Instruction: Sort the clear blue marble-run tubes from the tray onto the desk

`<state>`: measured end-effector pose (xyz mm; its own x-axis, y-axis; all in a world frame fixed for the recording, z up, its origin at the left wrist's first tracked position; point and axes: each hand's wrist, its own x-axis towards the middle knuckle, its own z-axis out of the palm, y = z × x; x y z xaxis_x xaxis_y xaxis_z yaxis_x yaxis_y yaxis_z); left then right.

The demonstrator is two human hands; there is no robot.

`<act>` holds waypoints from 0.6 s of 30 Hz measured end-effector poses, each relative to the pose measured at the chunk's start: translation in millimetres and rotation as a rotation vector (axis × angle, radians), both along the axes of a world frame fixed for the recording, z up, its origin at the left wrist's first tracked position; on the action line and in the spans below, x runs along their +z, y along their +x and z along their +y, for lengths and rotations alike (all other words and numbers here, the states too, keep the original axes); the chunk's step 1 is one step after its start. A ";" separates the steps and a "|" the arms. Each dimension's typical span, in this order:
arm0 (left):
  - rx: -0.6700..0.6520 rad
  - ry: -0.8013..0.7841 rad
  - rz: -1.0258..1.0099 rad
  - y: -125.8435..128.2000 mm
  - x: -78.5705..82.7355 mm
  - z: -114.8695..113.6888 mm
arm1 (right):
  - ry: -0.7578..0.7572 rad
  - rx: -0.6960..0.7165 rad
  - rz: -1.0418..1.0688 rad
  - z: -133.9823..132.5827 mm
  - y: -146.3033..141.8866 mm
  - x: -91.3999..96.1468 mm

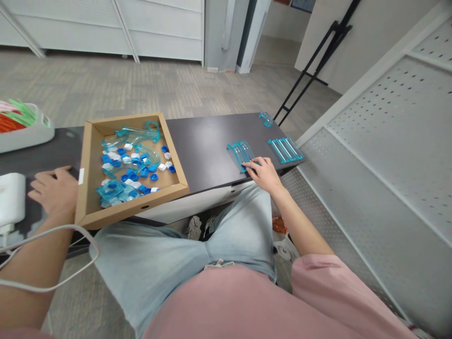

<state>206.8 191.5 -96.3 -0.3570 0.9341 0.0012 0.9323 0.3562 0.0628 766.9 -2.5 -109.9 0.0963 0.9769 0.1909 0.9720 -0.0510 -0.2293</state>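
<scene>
My left hand (55,192) lies flat on the dark table, fingers spread, just left of a cardboard box tray (83,188). Nothing is in it. At the table's near edge, my right hand (263,175) has its fingers closed at the lower end of a small row of clear blue curved tubes (242,150). Its fingertips partly hide that end. To the right lies a neat row of straight clear blue tubes (286,149). A single curved tube (266,119) rests at the far right corner. Inside the box are loose clear tubes (141,133) and blue and white caps (144,173).
A white basket (38,134) with green and orange pieces stands at the far left. A white charger (12,197) sits near my left hand, and its white cable (76,228) loops over my forearm. A perforated metal panel (388,136) rises on the right.
</scene>
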 end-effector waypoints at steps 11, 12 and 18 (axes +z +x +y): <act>0.102 0.086 -0.138 3.7 3.5 -1.3 | 0.032 0.006 0.087 -15.3 -26.4 28.3; 0.098 0.080 -0.127 3.7 3.7 -1.0 | 0.074 0.013 0.110 -16.3 -33.0 39.7; -0.011 0.114 -0.150 -3.1 5.1 -7.4 | 0.365 0.325 0.405 -82.9 -72.6 117.2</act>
